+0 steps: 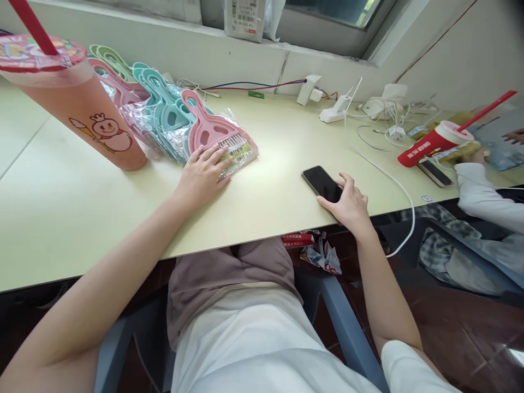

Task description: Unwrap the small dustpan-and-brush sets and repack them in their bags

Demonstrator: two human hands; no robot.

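My left hand (202, 176) lies flat with its fingers stretched over the front edge of a pink mini dustpan (208, 128) in a clear plastic wrapper. A small brush with pale bristles shows inside that wrapper. Beside it, a row of turquoise dustpans (164, 103), more pink ones and green ones (112, 63) leans together toward the wall. On the right, my right hand (350, 206) grips a black smartphone (323, 184) by its sides, thumb on the near edge and fingers on the far one. The phone rests on the tabletop, screen up and dark.
A tall drink cup (98, 120) with a red straw stands at left on the pale table (262, 207). Power adapters (333, 109) and a white cable (393, 177) lie right, near a red cup (434, 143), another phone (436, 173) and another person's sleeve (487, 191).
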